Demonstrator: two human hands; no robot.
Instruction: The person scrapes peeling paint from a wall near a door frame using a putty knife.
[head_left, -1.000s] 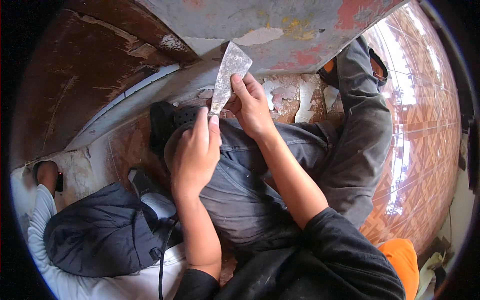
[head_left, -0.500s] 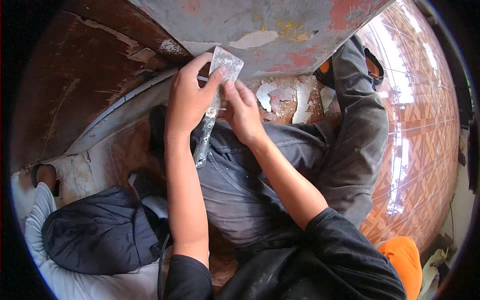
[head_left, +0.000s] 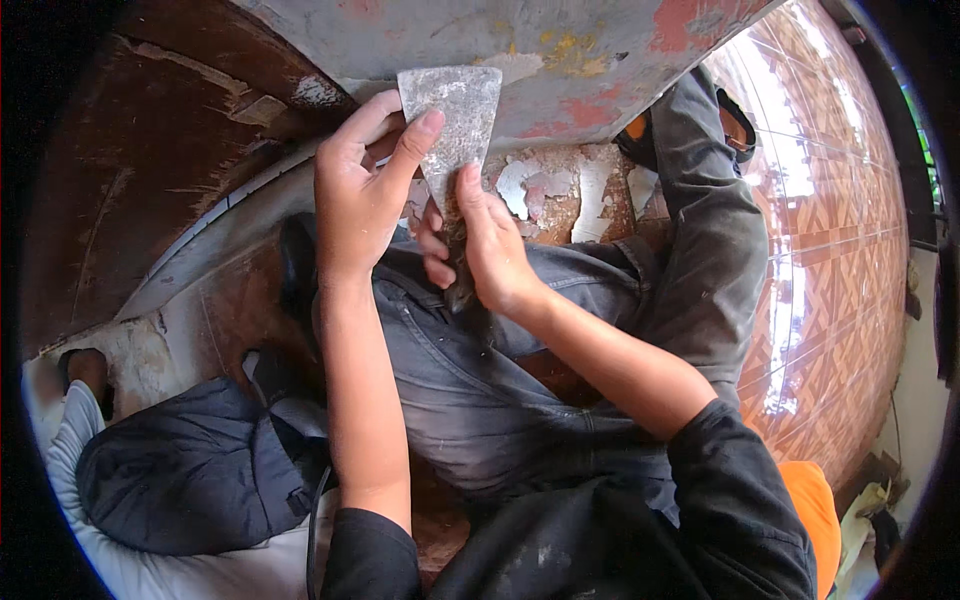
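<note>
A scraper point(head_left: 462, 110) with a wide, dusty grey blade is held up between my hands in front of the wall. My left hand point(head_left: 365, 185) pinches the blade's left edge, thumb on its face and fingers partly hidden behind. Around the neck and dark handle point(head_left: 458, 285) my right hand point(head_left: 490, 240) is closed, its thumb lying along the base of the blade. Much of the handle is covered by that hand.
Ahead stands a grey wall point(head_left: 430, 35) with red and yellow paint patches. Peeled paint flakes point(head_left: 590, 200) lie at its foot. Dark worn wood point(head_left: 190, 150) is on the left. A person in a dark cap point(head_left: 190, 465) sits close at lower left; shiny patterned tiles point(head_left: 840, 290) spread right.
The scraper has turned so its blade faces me more broadly. My right hand has moved down from the blade area onto the neck and handle; my left hand has shifted slightly left.
</note>
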